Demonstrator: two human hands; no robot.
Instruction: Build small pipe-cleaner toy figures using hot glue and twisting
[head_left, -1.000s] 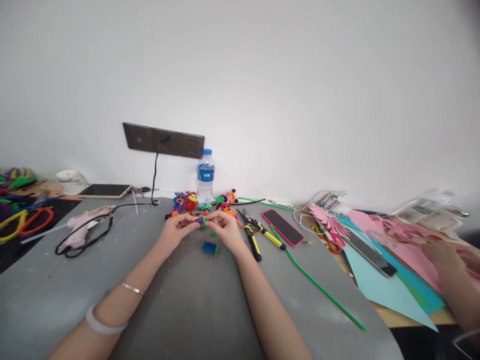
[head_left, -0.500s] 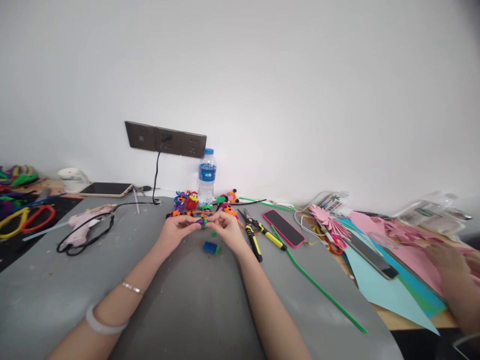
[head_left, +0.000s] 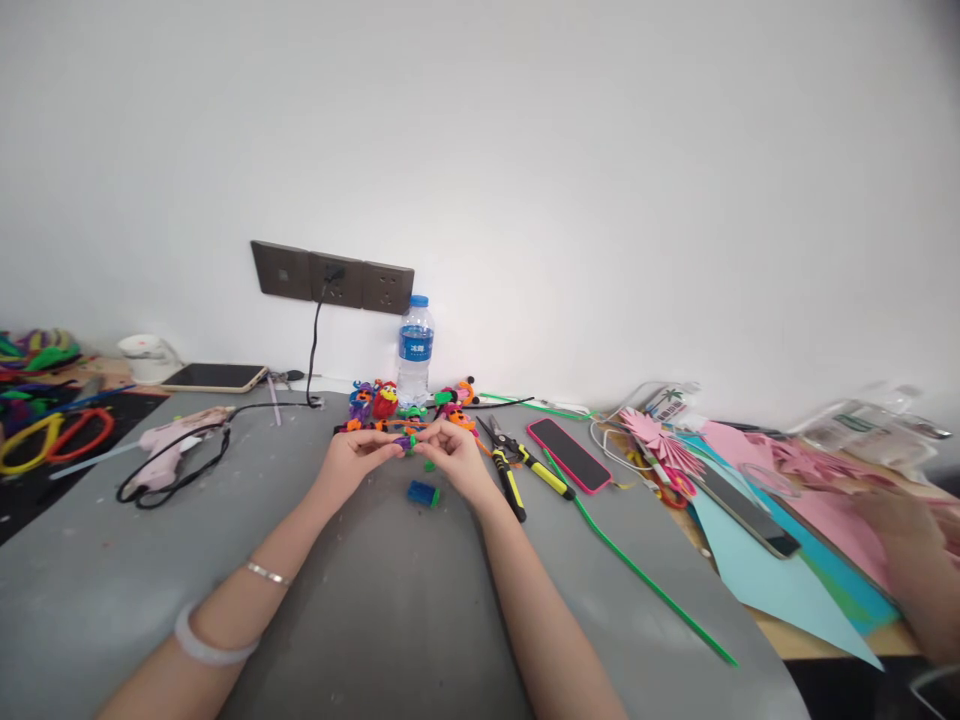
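Both hands meet over the grey table mat, pinching a small purple and green piece (head_left: pixel 406 443) between them. My left hand (head_left: pixel 351 462) grips its left side with thumb and fingertips. My right hand (head_left: pixel 454 458) pinches its green end from the right. Just below lies a short blue piece with a green end (head_left: pixel 423 493). Behind my hands are colourful fuzzy figures (head_left: pixel 385 399) by a water bottle (head_left: pixel 415 350). Yellow-handled pliers (head_left: pixel 510 485) lie to the right of my right hand.
A pink hot glue gun (head_left: pixel 163 452) with a black cord lies left. On the right are a pink-cased phone (head_left: pixel 570 455), a long green stem (head_left: pixel 652 585) and coloured paper (head_left: pixel 780 585). Another person's hand (head_left: pixel 896 520) is at the far right. Scissors (head_left: pixel 56 438) lie far left.
The view has shifted very slightly. My hands keep the same pinch on the small piece; the other person's blurred hand has moved a little.
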